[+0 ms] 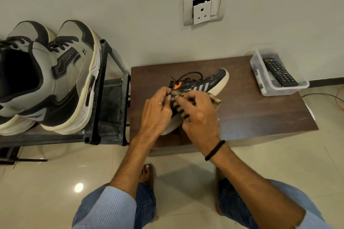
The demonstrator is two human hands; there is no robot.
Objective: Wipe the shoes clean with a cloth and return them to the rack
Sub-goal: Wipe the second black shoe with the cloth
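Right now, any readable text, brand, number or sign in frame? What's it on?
Nothing reads clearly.
Grey sneaker, side patch: raised lettering, too blurred to read.
Remote in the plastic tub: button labels too small to read.
Dark shoe, orange mark: a shape, no legible letters.
Wall socket: no markings visible.

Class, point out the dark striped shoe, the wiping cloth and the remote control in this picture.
dark striped shoe [202,82]: head view, on its dark upper by the grey stripes.
cloth [179,110]: head view, on its striped folds.
remote control [280,72]: head view, on its button face.
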